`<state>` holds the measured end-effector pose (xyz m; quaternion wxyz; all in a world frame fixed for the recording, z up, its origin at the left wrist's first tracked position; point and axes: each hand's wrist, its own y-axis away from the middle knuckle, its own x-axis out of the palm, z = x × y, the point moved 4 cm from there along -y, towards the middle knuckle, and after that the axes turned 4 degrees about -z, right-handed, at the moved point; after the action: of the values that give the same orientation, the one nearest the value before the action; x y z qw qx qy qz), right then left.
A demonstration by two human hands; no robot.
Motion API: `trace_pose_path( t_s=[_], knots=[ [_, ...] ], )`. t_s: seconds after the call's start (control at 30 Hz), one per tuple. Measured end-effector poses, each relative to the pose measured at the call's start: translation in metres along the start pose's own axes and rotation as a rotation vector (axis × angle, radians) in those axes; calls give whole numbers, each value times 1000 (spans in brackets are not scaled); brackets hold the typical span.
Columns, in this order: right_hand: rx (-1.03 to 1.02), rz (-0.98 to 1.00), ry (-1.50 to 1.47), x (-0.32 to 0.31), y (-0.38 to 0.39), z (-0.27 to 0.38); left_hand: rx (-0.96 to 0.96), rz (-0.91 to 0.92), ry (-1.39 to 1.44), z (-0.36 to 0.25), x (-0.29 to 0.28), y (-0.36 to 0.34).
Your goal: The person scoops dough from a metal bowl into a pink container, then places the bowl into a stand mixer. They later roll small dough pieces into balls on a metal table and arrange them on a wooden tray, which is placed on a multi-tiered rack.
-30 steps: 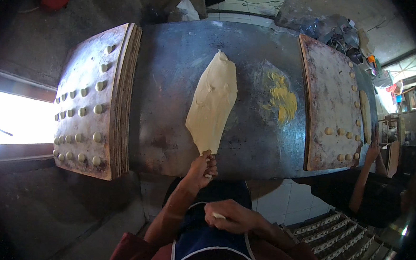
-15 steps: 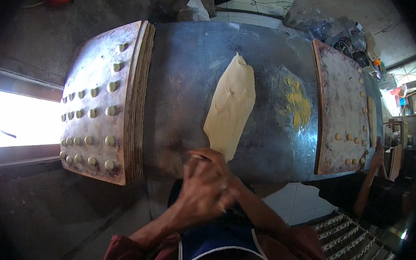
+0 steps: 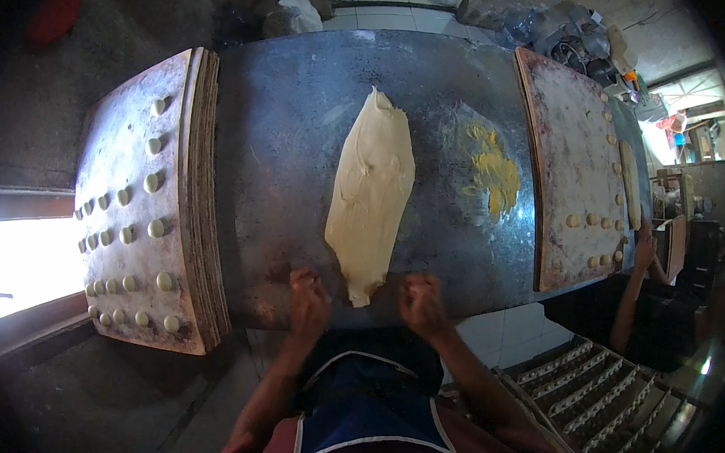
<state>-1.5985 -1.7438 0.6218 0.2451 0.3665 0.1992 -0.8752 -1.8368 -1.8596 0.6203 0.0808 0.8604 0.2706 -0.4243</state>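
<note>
A long, pale sheet of soft dough (image 3: pixel 370 190) lies lengthwise on the dark metal table (image 3: pixel 278 113), its narrow lower end near the front edge. My left hand (image 3: pixel 310 298) is just left of that end, fingers curled; any contents are hidden. On the other side, my right hand (image 3: pixel 422 303) also has curled fingers, contents unclear. A smear of yellow fat (image 3: pixel 492 172) is spread right of the dough.
Stacked boards (image 3: pixel 129 167) with small dough discs stand left; another board (image 3: pixel 567 164) with discs lies right. A co-worker's arms (image 3: pixel 634 297) reach the table's right end beside a dough strip (image 3: pixel 631 185). A rack (image 3: pixel 584 406) of twisted pieces stands lower right.
My hands, crossed together at the dough's lower end half a second ago, have separated to either side of it. That end, earlier gripped in my left hand, now lies uncovered near the edge.
</note>
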Motion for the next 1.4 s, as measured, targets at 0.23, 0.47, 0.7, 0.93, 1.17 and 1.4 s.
trace_pose_path(
  t_s=[0.23, 0.47, 0.7, 0.93, 1.17, 1.4],
  knots=[
    [-55, -209, 134, -5, -50, 10, -198, -150, 47, -4, -6, -32],
    [-111, -167, 275, -43, -59, -41, -25, -138, -104, 34, -34, -58],
    [-176, -166, 30, -33, 7, -47, 108, -116, 29, 26, -18, -1],
    [-143, -147, 9, -20, -10, -10, 66, -312, -68, 10, -7, 13],
    [-86, -375, 233, -17, -27, -59, -100, -263, 18, 24, -27, 6],
    [193, -37, 237, -58, 22, -51, 216, 223, 28, 21, -101, -3]
  ],
)
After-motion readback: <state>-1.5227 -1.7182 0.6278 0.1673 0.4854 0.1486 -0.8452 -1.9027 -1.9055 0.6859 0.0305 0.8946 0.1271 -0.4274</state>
